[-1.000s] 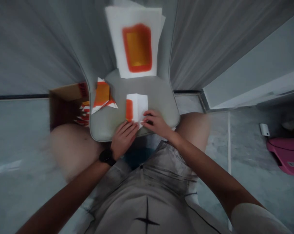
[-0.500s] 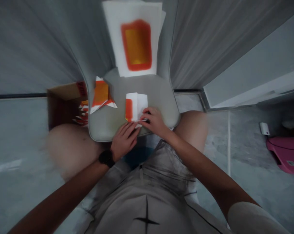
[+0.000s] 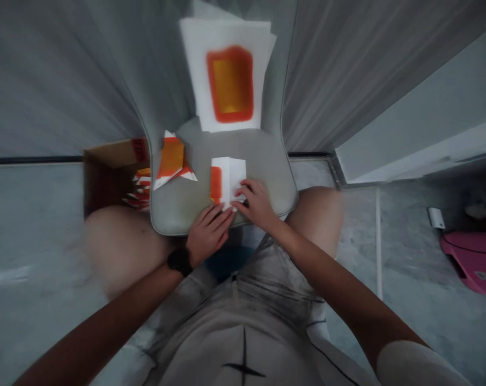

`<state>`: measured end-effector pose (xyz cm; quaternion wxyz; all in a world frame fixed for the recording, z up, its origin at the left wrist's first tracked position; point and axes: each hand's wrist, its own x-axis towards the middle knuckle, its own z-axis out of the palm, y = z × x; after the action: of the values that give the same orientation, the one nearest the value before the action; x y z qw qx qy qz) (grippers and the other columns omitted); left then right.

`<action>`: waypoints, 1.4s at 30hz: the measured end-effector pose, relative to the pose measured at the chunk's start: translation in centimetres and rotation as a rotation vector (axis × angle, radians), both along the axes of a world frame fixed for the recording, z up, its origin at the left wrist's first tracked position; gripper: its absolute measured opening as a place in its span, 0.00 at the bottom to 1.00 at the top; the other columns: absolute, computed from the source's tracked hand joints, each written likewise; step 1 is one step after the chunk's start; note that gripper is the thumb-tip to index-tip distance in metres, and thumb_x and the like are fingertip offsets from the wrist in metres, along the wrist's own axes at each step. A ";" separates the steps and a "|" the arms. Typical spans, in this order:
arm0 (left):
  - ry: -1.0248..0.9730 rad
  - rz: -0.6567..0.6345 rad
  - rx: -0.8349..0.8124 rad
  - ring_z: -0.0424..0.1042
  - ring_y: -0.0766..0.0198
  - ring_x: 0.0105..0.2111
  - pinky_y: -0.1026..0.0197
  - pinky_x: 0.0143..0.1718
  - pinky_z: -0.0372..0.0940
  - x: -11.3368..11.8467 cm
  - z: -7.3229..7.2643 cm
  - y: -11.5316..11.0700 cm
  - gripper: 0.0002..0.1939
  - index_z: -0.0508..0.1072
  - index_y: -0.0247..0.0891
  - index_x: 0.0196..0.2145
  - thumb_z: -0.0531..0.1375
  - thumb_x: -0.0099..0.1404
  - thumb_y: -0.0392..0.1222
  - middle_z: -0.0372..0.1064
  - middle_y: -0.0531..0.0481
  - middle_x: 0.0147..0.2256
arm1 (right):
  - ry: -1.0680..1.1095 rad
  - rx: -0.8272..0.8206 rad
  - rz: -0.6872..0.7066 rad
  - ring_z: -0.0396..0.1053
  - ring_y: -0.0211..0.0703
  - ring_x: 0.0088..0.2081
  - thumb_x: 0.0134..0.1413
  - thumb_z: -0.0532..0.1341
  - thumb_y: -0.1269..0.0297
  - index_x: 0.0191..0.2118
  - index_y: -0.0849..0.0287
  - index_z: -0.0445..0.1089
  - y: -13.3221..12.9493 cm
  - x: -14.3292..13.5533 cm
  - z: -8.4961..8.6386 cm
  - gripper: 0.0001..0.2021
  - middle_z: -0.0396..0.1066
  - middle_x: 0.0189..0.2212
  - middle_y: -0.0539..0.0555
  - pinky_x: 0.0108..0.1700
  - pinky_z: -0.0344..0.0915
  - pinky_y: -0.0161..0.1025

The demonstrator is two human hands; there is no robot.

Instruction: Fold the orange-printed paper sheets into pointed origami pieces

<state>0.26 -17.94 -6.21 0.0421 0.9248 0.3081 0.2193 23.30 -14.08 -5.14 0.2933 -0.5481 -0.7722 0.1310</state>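
Note:
A small sheet of folded paper [image 3: 229, 174], white with an orange-red and yellow patch on its left part, lies on the grey chair seat [image 3: 263, 155]. An upright crease runs down its middle. At its lower edge, my left hand [image 3: 208, 230] rests with fingers stretched out flat, the fingertips touching the paper. The thumb and bent fingers of my right hand [image 3: 257, 203] close on the lower right corner, which they partly hide. Left of the sheet lie several folded orange and white paper pieces [image 3: 171, 158].
Against the chair back leans a stack of white sheets [image 3: 194, 75] printed with an orange-red and yellow block. A cardboard box [image 3: 114, 153] stands left of the chair, with more folded papers [image 3: 141, 187] at its right side. A pink object [image 3: 474, 260] lies on the floor at right.
The whole view has shifted slightly. The small flap at the paper's lower edge now sits lower, and my right thumb has moved down against it. My left hand stays at the same edge.

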 end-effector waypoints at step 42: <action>0.076 -0.004 0.068 0.60 0.45 0.70 0.38 0.71 0.56 0.6 0.4 -0.4 0.42 0.41 0.37 0.78 0.57 0.73 0.38 0.60 0.38 0.69 | -0.261 0.021 0.104 0.49 0.55 0.76 0.74 0.55 0.57 0.71 0.62 0.62 -6.1 -0.7 0.0 0.26 0.59 0.72 0.59 0.77 0.46 0.60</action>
<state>0.87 -18.37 -5.82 -0.0005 0.9340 0.2998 0.1944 22.58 -20.13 -5.10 0.1888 -0.5165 -0.8326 0.0656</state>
